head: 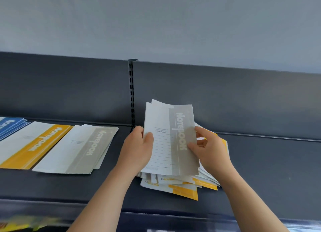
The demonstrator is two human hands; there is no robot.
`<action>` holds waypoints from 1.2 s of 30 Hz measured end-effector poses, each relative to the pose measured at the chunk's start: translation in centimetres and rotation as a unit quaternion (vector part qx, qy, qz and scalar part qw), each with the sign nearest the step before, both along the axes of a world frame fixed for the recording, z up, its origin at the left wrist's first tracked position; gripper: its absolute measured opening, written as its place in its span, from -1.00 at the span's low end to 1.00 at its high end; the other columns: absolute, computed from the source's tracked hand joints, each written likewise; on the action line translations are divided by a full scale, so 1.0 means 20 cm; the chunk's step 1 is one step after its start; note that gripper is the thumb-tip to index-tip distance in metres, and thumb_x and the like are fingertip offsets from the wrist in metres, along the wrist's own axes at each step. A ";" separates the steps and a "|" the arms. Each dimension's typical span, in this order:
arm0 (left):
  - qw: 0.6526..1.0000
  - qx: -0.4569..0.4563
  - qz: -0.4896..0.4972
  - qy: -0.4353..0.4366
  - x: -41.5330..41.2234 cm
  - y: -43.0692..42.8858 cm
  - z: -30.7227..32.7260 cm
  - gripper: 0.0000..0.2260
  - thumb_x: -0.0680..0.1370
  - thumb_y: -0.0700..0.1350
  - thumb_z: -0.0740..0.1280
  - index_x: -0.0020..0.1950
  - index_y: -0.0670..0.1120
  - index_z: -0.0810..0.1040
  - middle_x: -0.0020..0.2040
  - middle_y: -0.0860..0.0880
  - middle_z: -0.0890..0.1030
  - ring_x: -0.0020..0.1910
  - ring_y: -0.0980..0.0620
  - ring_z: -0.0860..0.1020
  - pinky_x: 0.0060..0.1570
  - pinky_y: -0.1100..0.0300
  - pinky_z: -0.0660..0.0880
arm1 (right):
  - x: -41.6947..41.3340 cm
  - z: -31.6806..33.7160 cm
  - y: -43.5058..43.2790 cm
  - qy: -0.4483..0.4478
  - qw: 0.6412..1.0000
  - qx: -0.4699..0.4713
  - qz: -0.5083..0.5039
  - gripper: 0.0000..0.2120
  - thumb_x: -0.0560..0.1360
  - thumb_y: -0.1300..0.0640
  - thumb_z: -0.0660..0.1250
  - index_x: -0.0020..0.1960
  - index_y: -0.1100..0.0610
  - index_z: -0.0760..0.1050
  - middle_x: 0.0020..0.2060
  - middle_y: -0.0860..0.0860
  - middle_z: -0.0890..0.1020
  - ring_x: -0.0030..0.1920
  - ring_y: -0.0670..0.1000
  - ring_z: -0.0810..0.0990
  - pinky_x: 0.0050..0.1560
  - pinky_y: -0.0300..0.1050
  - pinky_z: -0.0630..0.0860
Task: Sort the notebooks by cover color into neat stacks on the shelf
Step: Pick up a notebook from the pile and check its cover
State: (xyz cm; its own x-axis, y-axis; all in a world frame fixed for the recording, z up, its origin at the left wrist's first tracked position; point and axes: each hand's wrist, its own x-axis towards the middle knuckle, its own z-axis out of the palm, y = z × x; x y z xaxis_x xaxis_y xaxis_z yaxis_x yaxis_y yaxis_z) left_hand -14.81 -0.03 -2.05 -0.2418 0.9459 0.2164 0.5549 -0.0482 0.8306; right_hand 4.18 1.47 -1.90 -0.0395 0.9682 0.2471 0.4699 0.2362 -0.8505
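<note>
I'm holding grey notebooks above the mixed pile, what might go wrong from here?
The grey notebooks fan apart between the left hand and right hand, so one might slip out. The grey stack already lies skewed; adding more may make it messier. The mixed pile is splayed and may slide.

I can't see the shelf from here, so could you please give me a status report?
Left hand and right hand both grip a grey notebook above the unsorted pile. Grey stack lies left, beside yellow stack and blue stack. Nothing blocks the way.
</note>
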 end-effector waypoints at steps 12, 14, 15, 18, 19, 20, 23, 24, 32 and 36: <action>0.999 0.012 0.031 0.007 -0.70 -0.17 -0.01 -0.80 0.62 -0.11 0.21 0.24 0.04 0.43 0.09 0.20 0.48 -0.05 0.20 0.47 -0.39 0.48 0.36 | -0.71 0.01 -0.01 -0.002 0.998 0.034 0.061 -0.65 0.46 0.24 0.31 -0.01 -0.24 0.46 -0.12 -0.14 0.58 -0.14 -0.15 0.57 -0.24 -0.30 0.51; 0.998 0.018 0.048 0.025 -0.84 -0.18 -0.01 -0.81 0.61 -0.09 0.22 0.22 0.03 0.45 0.06 0.20 0.49 -0.09 0.21 0.48 -0.37 0.47 0.35 | -0.84 0.01 -0.03 0.007 0.997 0.032 0.072 -0.58 0.46 0.26 0.32 -0.11 -0.31 0.40 -0.18 -0.12 0.59 -0.16 -0.09 0.59 -0.22 -0.23 0.56; 0.998 0.019 0.052 0.033 -0.91 -0.18 -0.01 -0.82 0.61 -0.09 0.23 0.21 0.02 0.47 0.05 0.19 0.51 -0.12 0.21 0.50 -0.35 0.47 0.36 | -0.91 0.00 -0.03 0.006 0.997 0.032 0.073 -0.58 0.46 0.25 0.32 -0.12 -0.32 0.40 -0.19 -0.09 0.60 -0.16 -0.06 0.59 -0.20 -0.19 0.58; 0.996 0.014 0.057 0.062 -1.09 -0.18 -0.02 -0.88 0.60 -0.06 0.25 0.11 -0.01 0.50 -0.07 0.15 0.55 -0.21 0.21 0.52 -0.36 0.45 0.36 | -1.08 -0.01 -0.03 0.006 0.997 0.026 0.075 -0.62 0.48 0.25 0.30 -0.05 -0.28 0.41 -0.17 -0.09 0.61 -0.15 -0.05 0.60 -0.21 -0.20 0.58; 0.996 0.008 0.056 0.074 -1.14 -0.18 -0.03 -0.90 0.60 -0.05 0.26 0.07 -0.01 0.50 -0.12 0.14 0.54 -0.24 0.20 0.51 -0.37 0.45 0.34 | -1.13 -0.02 -0.03 0.009 0.997 0.020 0.073 -0.63 0.48 0.25 0.29 -0.01 -0.25 0.42 -0.15 -0.11 0.61 -0.14 -0.06 0.60 -0.21 -0.22 0.58; 0.995 0.001 0.051 0.082 -1.19 -0.18 -0.03 -0.91 0.59 -0.04 0.26 0.03 -0.02 0.50 -0.15 0.13 0.53 -0.26 0.19 0.51 -0.38 0.44 0.33 | -1.17 -0.03 -0.04 0.010 0.997 0.012 0.071 -0.65 0.49 0.25 0.28 0.02 -0.22 0.44 -0.14 -0.12 0.62 -0.13 -0.08 0.61 -0.20 -0.22 0.58; 0.995 -0.022 0.027 0.091 -1.32 -0.17 -0.06 -0.90 0.59 -0.03 0.26 0.00 -0.03 0.51 -0.16 0.12 0.55 -0.29 0.18 0.51 -0.38 0.42 0.33 | -1.29 -0.07 -0.05 0.006 0.999 -0.006 0.051 -0.64 0.48 0.25 0.28 0.09 -0.19 0.45 -0.11 -0.13 0.62 -0.11 -0.09 0.61 -0.17 -0.19 0.58; 0.995 -0.030 0.019 0.094 -1.36 -0.17 -0.06 -0.91 0.59 -0.04 0.26 0.01 -0.03 0.51 -0.14 0.12 0.56 -0.27 0.19 0.51 -0.38 0.43 0.34 | -1.33 -0.08 -0.06 0.004 0.999 -0.009 0.043 -0.63 0.48 0.26 0.28 0.10 -0.19 0.45 -0.12 -0.12 0.62 -0.12 -0.09 0.61 -0.16 -0.19 0.58; 0.996 -0.047 0.006 0.079 -1.58 -0.21 -0.08 -0.79 0.60 -0.07 0.25 0.23 -0.01 0.47 0.22 0.08 0.55 -0.03 0.18 0.49 -0.31 0.48 0.38 | -1.56 -0.10 -0.10 -0.001 0.999 -0.036 0.033 -0.63 0.50 0.21 0.27 0.10 -0.27 0.40 -0.14 -0.12 0.57 -0.13 -0.12 0.58 -0.35 -0.32 0.49; 0.996 -0.044 0.038 0.068 -1.69 -0.25 -0.09 -0.78 0.60 -0.06 0.26 0.23 -0.03 0.46 0.21 0.05 0.55 0.00 0.16 0.49 -0.28 0.47 0.39 | -1.67 -0.10 -0.08 -0.021 0.997 -0.032 0.060 -0.68 0.51 0.19 0.27 0.12 -0.20 0.40 -0.12 -0.12 0.57 -0.14 -0.14 0.55 -0.50 -0.41 0.43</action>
State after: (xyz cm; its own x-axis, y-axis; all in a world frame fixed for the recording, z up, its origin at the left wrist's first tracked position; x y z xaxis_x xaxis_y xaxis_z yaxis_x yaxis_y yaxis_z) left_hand -48.58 -5.05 -3.78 -0.2876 0.9429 0.1682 0.6615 0.0685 0.7468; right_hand -29.24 -0.23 -3.85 -0.1651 0.9696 0.1807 0.4762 0.2388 -0.8463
